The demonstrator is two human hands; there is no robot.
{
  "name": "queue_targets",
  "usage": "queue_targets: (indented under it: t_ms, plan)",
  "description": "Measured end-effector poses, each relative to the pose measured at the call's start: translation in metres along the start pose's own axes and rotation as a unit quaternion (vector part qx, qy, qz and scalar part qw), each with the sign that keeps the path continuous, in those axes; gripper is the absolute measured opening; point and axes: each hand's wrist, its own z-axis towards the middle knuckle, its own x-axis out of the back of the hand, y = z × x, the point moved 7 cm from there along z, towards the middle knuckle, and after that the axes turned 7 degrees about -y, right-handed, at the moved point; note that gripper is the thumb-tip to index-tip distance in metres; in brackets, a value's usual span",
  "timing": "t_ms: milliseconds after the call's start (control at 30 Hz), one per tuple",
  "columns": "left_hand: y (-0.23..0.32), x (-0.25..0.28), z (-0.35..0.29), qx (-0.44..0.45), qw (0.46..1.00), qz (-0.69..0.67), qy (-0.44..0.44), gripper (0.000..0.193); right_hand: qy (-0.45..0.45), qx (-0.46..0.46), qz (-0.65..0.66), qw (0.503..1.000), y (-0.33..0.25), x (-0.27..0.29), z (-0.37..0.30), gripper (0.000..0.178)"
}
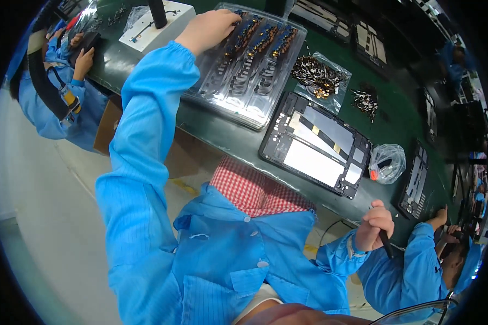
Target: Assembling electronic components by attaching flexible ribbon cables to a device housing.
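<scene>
My left hand [211,30] is at the far left corner of a clear plastic tray [244,108], its fingers curled down at a row of small parts. What the fingertips hold, if anything, is hidden. The tray carries rows of small circuit parts [263,40] in blue and copper colours. My right hand [375,225] is closed round a black pen-shaped tool [386,244], held off the table's near edge. Between the hands lies an opened tablet [317,146] with its inside facing up, showing white and grey panels and a black strip.
A pile of small metal parts [320,76] lies on a plastic bag, with a smaller pile [365,103] beside it. Right of the tablet are a clear bag [387,163] and another device frame [415,181]. A white fixture block [157,24] stands far left. Co-workers sit on both sides.
</scene>
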Motion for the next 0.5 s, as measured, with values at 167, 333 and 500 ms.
queue_targets:
  t_ms: [167,333,500]
  plan:
    - [-0.013,-0.021,0.022,0.012,0.998,0.052,0.019,0.02,0.01,-0.001,-0.003,1.0,-0.019,-0.023,-0.008,0.022]
    - [-0.01,-0.019,0.021,-0.011,0.996,0.08,0.024,0.015,0.019,-0.015,0.016,1.0,-0.024,-0.037,-0.011,0.022]
    - [-0.013,0.039,-0.005,0.01,0.995,-0.046,0.089,0.018,0.003,-0.015,0.052,0.999,-0.02,-0.05,-0.002,0.016]
